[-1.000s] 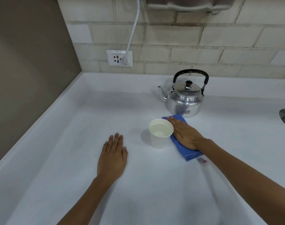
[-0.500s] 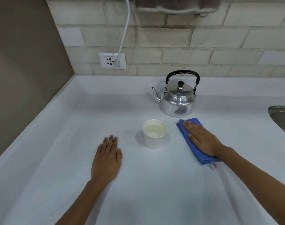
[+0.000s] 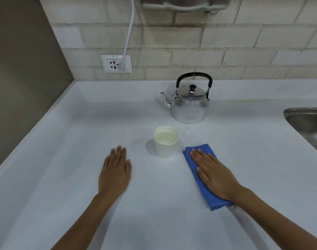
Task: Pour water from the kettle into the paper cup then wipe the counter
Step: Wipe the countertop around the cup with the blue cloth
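Sliding toward six o'clock, your flat, open right hand (image 3: 214, 175) is pressing the blue cloth (image 3: 211, 199) beside the full paper cup (image 3: 165, 142), risking a knock and spill, while your left hand (image 3: 115, 173) is lying open and empty.

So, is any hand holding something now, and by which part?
Nothing is gripped. The right hand lies flat on top of the blue cloth, pressing it on the counter. The left hand lies flat on the bare counter.

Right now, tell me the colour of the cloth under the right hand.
The cloth is plain blue, seen in the head view.
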`<state>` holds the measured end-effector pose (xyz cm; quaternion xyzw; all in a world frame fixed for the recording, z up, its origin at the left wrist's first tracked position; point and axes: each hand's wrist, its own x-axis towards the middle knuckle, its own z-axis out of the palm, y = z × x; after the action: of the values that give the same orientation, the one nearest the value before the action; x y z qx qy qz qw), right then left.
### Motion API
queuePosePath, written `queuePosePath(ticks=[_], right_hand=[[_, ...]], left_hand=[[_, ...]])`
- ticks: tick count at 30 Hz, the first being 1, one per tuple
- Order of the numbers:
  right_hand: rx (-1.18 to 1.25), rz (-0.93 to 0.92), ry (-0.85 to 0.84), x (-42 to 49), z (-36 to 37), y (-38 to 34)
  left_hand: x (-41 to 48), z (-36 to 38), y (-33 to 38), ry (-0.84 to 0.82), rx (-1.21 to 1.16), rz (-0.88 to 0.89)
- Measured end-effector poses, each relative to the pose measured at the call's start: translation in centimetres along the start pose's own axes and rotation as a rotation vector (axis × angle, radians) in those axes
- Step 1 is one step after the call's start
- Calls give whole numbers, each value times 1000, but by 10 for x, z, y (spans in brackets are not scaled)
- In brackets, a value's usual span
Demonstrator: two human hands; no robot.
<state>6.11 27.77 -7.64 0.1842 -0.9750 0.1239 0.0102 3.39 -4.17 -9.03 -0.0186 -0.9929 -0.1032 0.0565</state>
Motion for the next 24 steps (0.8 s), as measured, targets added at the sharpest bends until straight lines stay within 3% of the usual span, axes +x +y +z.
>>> queuePosePath(ticks=[8, 14, 18, 21, 24], right_hand=[[-37, 314, 55, 19, -6, 9], [-57, 249, 107, 7, 13, -43], [258, 212, 121, 6, 0, -45], [410, 301, 301, 19, -25, -14], [391, 363, 303, 42, -42, 25]], left_hand=[[1, 0, 3, -11, 9, -8], [1, -5, 3, -45, -5, -4], [-4, -19, 6, -109, -68, 3], [-18, -35, 21, -56, -86, 117], [-37, -49, 60, -13, -198, 353]])
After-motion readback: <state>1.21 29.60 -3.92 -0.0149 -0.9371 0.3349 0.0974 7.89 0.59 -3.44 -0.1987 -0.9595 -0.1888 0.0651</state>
